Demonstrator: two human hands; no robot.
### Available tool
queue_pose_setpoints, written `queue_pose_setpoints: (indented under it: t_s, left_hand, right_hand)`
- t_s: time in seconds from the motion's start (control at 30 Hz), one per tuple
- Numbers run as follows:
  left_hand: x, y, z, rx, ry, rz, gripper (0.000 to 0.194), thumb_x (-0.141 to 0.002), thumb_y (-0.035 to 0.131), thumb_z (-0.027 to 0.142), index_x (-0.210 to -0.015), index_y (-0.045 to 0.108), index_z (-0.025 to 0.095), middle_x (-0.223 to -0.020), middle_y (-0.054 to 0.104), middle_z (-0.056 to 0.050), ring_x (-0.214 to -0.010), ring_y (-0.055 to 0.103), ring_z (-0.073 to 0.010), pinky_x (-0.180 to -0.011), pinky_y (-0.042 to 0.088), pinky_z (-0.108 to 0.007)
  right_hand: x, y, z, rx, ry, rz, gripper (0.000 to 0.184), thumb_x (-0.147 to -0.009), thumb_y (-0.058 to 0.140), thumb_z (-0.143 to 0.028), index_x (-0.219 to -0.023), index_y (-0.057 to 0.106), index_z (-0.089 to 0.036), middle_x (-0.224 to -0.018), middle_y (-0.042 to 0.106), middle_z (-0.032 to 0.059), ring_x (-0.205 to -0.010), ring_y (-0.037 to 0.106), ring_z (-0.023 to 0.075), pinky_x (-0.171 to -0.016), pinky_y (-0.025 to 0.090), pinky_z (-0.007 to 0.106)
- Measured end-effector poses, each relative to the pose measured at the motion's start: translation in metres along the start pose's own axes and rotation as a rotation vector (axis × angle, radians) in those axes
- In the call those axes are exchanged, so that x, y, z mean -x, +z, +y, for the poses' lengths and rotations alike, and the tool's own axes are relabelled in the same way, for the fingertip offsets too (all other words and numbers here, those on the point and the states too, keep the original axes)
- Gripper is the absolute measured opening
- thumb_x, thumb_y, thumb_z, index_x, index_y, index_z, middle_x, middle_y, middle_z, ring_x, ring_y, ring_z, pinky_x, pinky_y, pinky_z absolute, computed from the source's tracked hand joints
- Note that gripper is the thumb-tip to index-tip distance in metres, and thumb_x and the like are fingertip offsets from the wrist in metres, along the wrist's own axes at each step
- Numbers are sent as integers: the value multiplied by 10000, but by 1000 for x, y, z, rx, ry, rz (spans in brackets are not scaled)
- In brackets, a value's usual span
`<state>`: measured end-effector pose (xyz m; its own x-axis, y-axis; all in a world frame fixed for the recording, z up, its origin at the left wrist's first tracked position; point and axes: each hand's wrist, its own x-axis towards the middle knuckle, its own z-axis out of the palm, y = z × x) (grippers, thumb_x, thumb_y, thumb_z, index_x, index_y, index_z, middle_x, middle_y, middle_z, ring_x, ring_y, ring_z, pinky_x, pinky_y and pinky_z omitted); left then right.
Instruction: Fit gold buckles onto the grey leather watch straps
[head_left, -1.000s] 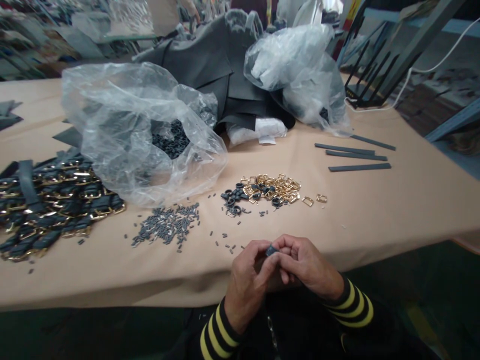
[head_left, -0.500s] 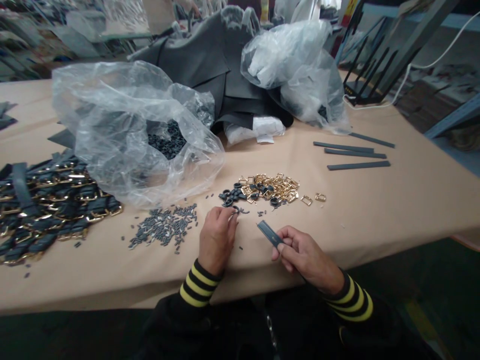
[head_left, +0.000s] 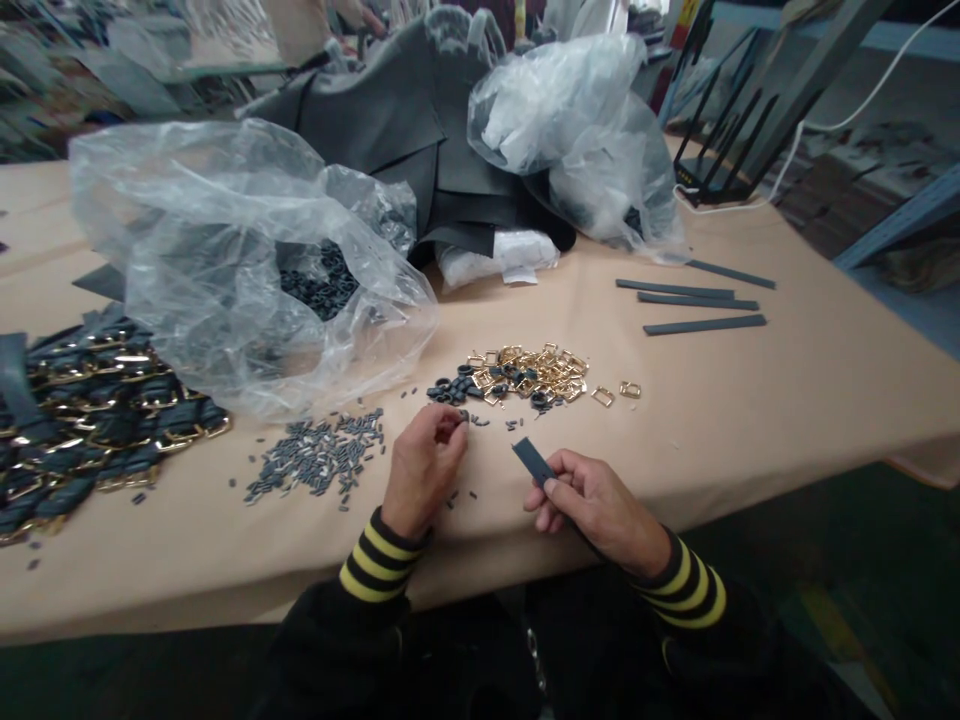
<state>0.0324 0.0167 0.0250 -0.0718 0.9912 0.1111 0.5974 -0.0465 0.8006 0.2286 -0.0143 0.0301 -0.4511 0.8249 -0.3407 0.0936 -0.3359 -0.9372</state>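
Note:
My left hand [head_left: 424, 468] is closed, thumb and forefinger pinched on a small dark loop [head_left: 463, 415] that the fingertips mostly hide. Just beyond it lies a pile of gold rectangular buckles [head_left: 541, 372], with dark loops [head_left: 450, 386] mixed in at its left side. My right hand [head_left: 600, 508] grips a dark grey strap [head_left: 531, 460] between thumb and fingers. The strap's free end points up and left toward my left hand, apart from it. Left of my left hand, many tiny dark grey pieces [head_left: 319, 452] are spread in a heap.
A heap of dark straps with gold buckles [head_left: 97, 410] covers the table's left end. Behind are an open clear plastic bag [head_left: 247, 270] of dark loops, dark grey material [head_left: 375, 125] and another bag [head_left: 585, 120]. Loose strips [head_left: 705, 325] and a router [head_left: 712, 175] are at right.
The view has shifted slightly. My right hand has turned the strap, so a plainer face shows and less of it sticks out. My left fingers have curled further over the loop.

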Motion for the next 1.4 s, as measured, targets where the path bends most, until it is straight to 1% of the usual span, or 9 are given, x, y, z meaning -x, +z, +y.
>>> queue_pose_setpoints:
  t_s: [0.17,0.3,0.43,0.63,0.77,0.93,1.07,1.23,1.4]
  left_hand:
    - [27,11,23,932,-417,-160,155,-693,656,215,-792,568,134,-902,634,-34,-715,602,-90,-707,481,-223]
    - [40,23,27,1145,-540,-144,163,-676,682,183,-791,577,137,-761,660,2,-702,620,-78,-705,491,-182]
    - [44,27,27,1066,-510,-152,171,-701,662,199,-846,592,142,-949,680,-46,-763,632,-96,-752,503,-211]
    - [57,37,29,532,-191,-22,208,-793,545,232,-981,613,177,-1037,652,-66,-889,621,-159,-833,485,-289]
    - [65,42,28,418,-73,-24,268,-832,477,222,-1080,575,201,-1043,643,-62,-831,636,-156,-787,507,-290]
    - [71,54,30,319,52,99,202,-835,465,183,-991,592,195,-1130,605,-77,-1059,551,-185,-953,412,-354]
    - [75,63,33,417,-72,103,189,-842,469,229,-996,574,193,-1062,619,-74,-1018,562,-176,-920,427,-346]
    - [64,54,30,668,-297,100,214,-818,506,318,-994,520,198,-959,615,-39,-875,593,-148,-765,487,-286]
    - [50,42,30,619,-332,-237,177,-743,595,326,-741,560,153,-612,555,30,-556,519,-97,-535,431,-205]
  right_hand:
    - [3,4,-3,149,-131,66,168,-886,396,-299,-857,491,-163,-583,506,-41,-449,379,62,-443,314,190]
    - [1,5,-4,257,-152,98,215,-892,390,-313,-774,490,-163,-529,475,-45,-486,406,83,-497,324,209]
    - [3,5,-6,361,-126,88,213,-886,390,-285,-732,485,-173,-516,488,-44,-478,428,90,-511,336,214]
    - [7,2,-12,522,-142,83,219,-863,408,-239,-652,445,-193,-514,462,-42,-476,426,101,-496,317,226]
    - [8,3,-8,412,-155,68,232,-891,370,-264,-683,443,-192,-516,457,-47,-480,433,99,-504,330,220]
    - [8,12,1,286,-195,135,255,-899,366,-306,-682,433,-193,-512,443,-51,-487,428,100,-524,342,221]
    - [3,16,5,239,-207,221,250,-901,363,-321,-696,428,-193,-530,427,-49,-503,430,103,-534,356,223]
    - [2,14,8,301,-192,108,266,-912,328,-365,-737,425,-190,-543,458,-45,-501,433,101,-531,347,227]
    - [2,14,11,327,-159,165,306,-922,289,-404,-1089,383,-165,-558,481,-44,-513,481,121,-522,361,234]
